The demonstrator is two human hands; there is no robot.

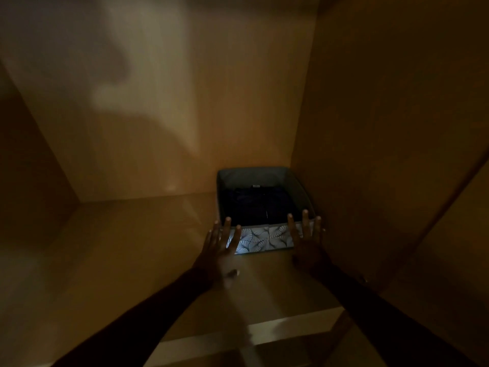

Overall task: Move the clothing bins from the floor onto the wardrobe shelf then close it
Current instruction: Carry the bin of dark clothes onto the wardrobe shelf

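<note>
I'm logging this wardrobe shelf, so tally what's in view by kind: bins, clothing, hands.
Clothing bin: 1
Dark clothing pile inside it: 1 (separate pieces too dark to count)
Hands: 2, left hand and right hand, fingers straight against the bin's front
Total: 4

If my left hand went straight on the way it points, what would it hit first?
Probably the patterned front panel of the bin, at its left corner; the left hand overlaps it, contact unclear.

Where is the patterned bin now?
Head view: the bin sits in the back right corner of the wardrobe shelf, left hand and right hand open at its front.
</note>
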